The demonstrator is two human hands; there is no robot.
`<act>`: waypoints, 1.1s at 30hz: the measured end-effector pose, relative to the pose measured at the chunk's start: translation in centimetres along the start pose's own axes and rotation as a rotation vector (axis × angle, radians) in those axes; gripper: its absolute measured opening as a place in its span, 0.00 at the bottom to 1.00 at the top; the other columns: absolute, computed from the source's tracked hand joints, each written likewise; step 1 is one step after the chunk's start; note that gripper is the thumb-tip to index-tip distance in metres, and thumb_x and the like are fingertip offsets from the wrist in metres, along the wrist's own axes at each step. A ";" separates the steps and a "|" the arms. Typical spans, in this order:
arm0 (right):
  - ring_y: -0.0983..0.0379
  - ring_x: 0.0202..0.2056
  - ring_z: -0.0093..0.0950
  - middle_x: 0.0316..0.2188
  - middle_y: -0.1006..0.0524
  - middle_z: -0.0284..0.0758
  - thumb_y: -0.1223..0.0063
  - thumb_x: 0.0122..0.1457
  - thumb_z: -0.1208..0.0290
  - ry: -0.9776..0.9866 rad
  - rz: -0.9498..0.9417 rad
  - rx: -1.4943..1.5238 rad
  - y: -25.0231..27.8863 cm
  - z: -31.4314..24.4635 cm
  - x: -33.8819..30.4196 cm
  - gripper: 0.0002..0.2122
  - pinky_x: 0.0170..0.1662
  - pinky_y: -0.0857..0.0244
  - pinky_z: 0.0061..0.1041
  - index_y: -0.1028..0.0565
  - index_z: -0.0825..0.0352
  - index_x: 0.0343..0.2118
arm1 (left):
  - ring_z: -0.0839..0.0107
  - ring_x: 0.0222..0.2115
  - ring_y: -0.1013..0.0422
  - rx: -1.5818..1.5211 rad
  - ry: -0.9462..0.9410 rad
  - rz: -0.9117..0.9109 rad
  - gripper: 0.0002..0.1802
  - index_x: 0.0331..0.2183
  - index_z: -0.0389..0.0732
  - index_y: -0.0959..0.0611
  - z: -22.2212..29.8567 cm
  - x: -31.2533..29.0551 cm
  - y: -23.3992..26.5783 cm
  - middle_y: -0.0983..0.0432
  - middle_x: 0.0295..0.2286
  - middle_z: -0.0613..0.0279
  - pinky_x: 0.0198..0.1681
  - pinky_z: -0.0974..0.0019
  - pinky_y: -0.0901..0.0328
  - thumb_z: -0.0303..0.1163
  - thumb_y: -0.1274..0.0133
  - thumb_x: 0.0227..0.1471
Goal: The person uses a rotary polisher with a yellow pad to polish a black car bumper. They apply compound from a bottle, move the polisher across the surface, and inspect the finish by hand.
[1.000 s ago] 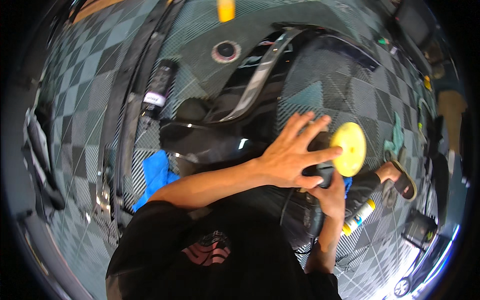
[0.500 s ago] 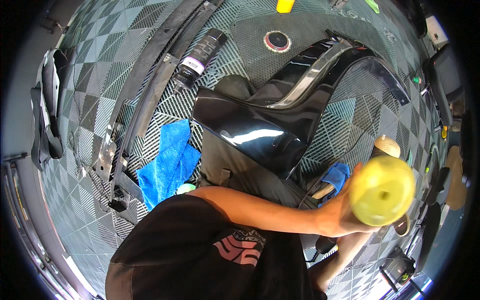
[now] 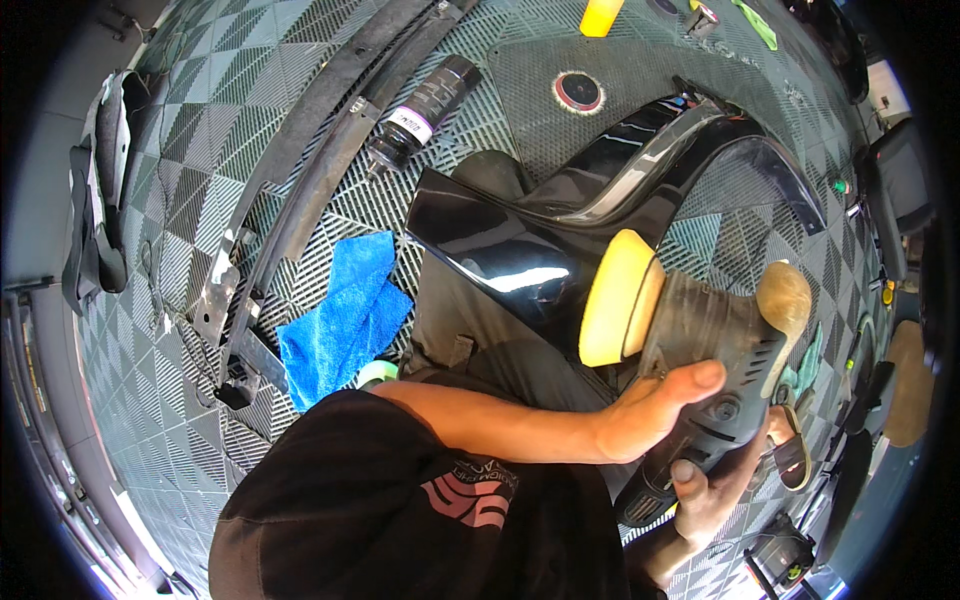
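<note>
Both my hands hold a black polisher fitted with a yellow foam pad. My left hand reaches across and grips the middle of its body, thumb on top and fingers mostly hidden beneath. Behind it, my right hand wraps the rear of the body. The pad stands on edge, facing left toward a glossy black car fender that lies over my legs. It overlaps the fender's right side in view; whether they touch I cannot tell.
A blue microfiber cloth lies left of my leg. Beyond it are a black bottle and long dark trim strips. Past the fender, a round pad rests on a dark mat, with a yellow object at the far edge.
The polisher has turned, so its yellow pad, which faced me, now points left toward the fender. It has moved left, and my right hand has come into clearer view.
</note>
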State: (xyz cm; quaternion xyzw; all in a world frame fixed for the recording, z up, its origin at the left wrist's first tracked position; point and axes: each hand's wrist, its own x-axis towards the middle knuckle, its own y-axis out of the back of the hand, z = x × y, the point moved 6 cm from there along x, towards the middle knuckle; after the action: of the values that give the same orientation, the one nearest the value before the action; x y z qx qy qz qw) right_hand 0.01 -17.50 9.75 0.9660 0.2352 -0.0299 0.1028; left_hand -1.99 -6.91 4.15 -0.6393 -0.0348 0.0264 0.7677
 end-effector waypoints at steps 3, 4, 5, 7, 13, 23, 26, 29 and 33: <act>0.34 0.58 0.40 0.59 0.35 0.50 0.24 0.39 0.59 0.017 -0.037 -0.130 -1.3 -0.9 0.3 0.56 0.62 0.40 0.39 0.48 0.76 0.68 | 0.73 0.45 0.27 -0.116 -0.074 0.029 0.30 0.50 0.36 0.22 1.0 -0.4 0.4 0.21 0.43 0.61 0.54 0.67 0.34 0.54 0.57 0.67; 0.34 0.57 0.37 0.57 0.34 0.46 0.24 0.41 0.55 0.045 -0.033 -0.188 -2.0 -1.3 0.5 0.53 0.61 0.39 0.36 0.46 0.76 0.66 | 0.72 0.44 0.26 -0.082 -0.129 0.040 0.32 0.50 0.37 0.22 1.6 -0.3 0.6 0.21 0.43 0.61 0.52 0.67 0.33 0.58 0.57 0.66; 0.33 0.55 0.33 0.55 0.32 0.43 0.24 0.43 0.52 0.072 -0.043 -0.238 -3.0 -1.7 0.8 0.52 0.59 0.39 0.33 0.43 0.76 0.65 | 0.63 0.48 0.24 -0.074 -0.058 -0.041 0.43 0.55 0.36 0.26 1.8 -0.4 1.1 0.22 0.49 0.53 0.55 0.62 0.31 0.67 0.52 0.57; 0.30 0.53 0.33 0.53 0.30 0.44 0.30 0.44 0.65 0.051 -0.120 -0.279 -4.9 -2.5 1.5 0.44 0.56 0.36 0.33 0.41 0.74 0.63 | 0.61 0.50 0.25 -0.057 -0.122 0.079 0.46 0.57 0.37 0.27 3.0 -0.9 2.5 0.23 0.50 0.52 0.57 0.60 0.32 0.70 0.55 0.57; 0.24 0.49 0.36 0.48 0.24 0.50 0.30 0.45 0.75 0.167 -0.263 -0.293 -9.8 -1.8 2.3 0.46 0.52 0.30 0.33 0.46 0.74 0.67 | 0.59 0.46 0.24 -0.149 -0.183 0.207 0.56 0.56 0.37 0.27 7.5 -2.8 4.8 0.23 0.47 0.51 0.51 0.56 0.29 0.81 0.63 0.51; 0.30 0.59 0.38 0.60 0.31 0.51 0.28 0.51 0.64 -0.203 -0.987 0.214 -17.2 5.0 -1.4 0.52 0.62 0.38 0.34 0.54 0.72 0.72 | 0.47 0.56 0.29 0.082 -0.196 -0.093 0.42 0.64 0.30 0.36 17.1 -9.7 10.7 0.21 0.49 0.49 0.70 0.38 0.53 0.57 0.57 0.65; 0.27 0.53 0.32 0.58 0.30 0.47 0.31 0.54 0.64 -0.128 -0.921 0.419 -19.6 5.6 -1.2 0.50 0.56 0.32 0.33 0.55 0.71 0.72 | 0.57 0.42 0.22 0.388 -0.157 0.797 0.31 0.56 0.40 0.25 21.6 -16.4 13.6 0.20 0.44 0.52 0.53 0.54 0.28 0.54 0.59 0.67; 0.27 0.52 0.28 0.58 0.30 0.47 0.32 0.55 0.64 -0.312 -0.947 0.417 -20.0 6.5 -1.0 0.50 0.53 0.31 0.30 0.56 0.73 0.72 | 0.67 0.46 0.24 1.038 -0.255 0.966 0.30 0.52 0.39 0.21 27.5 -18.1 12.7 0.20 0.45 0.60 0.50 0.61 0.31 0.55 0.63 0.70; 0.23 0.46 0.30 0.53 0.26 0.50 0.32 0.55 0.64 -0.305 -0.959 0.411 -20.3 6.1 -0.8 0.50 0.50 0.29 0.28 0.57 0.76 0.71 | 0.65 0.44 0.23 1.052 -0.502 0.893 0.32 0.51 0.36 0.22 31.2 -15.5 11.4 0.21 0.44 0.54 0.53 0.59 0.31 0.56 0.63 0.69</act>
State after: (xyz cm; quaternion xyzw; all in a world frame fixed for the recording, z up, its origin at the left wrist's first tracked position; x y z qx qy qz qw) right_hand -10.12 -1.50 0.07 0.7351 0.6214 -0.2589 -0.0806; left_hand -20.11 24.35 -1.73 -0.1144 0.0718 0.4955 0.8580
